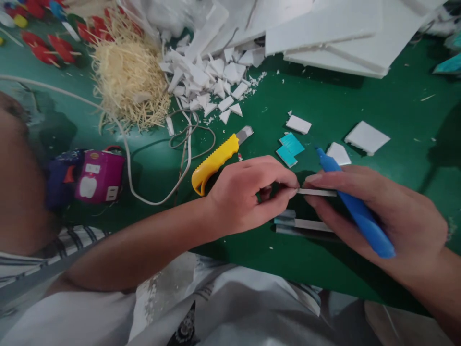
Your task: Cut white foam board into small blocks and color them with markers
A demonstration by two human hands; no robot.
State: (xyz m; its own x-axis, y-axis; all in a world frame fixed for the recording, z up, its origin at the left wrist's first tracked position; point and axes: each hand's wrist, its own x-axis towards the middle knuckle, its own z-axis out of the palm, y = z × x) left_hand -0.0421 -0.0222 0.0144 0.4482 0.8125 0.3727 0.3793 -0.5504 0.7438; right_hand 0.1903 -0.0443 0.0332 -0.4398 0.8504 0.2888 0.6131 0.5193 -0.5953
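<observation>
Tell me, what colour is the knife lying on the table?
Yellow: the utility knife has a yellow handle and a grey blade, seen in the head view.

A green table carries a yellow utility knife, foam scraps, straw pile and white foam sheets.

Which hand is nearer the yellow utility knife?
Left. The left hand sits right beside the yellow utility knife, its knuckles almost at the handle. The right hand is farther off, across the thin strip both hands pinch, holding a blue pen.
</observation>
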